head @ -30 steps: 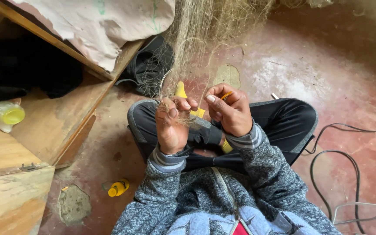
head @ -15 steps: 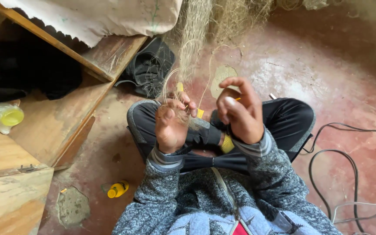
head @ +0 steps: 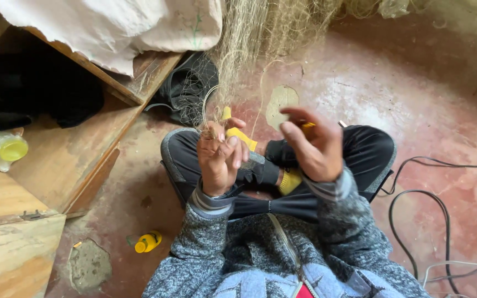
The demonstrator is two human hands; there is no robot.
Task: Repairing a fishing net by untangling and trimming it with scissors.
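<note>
Worn red concrete floor (head: 426, 110), wooden furniture at left. A fine fishing net (head: 255, 38) hangs before the seated person. The left hand (head: 219, 160) pinches net strands together with a flat yellow tool (head: 238, 134). The right hand (head: 313, 146) is raised alongside, fingers curled narrowly around a small yellow piece (head: 308, 125).

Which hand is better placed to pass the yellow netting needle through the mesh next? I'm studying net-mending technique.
Probably the left hand: it grips the yellow netting needle right at the hanging net. The right hand is raised beside it, apart from the mesh.
</note>
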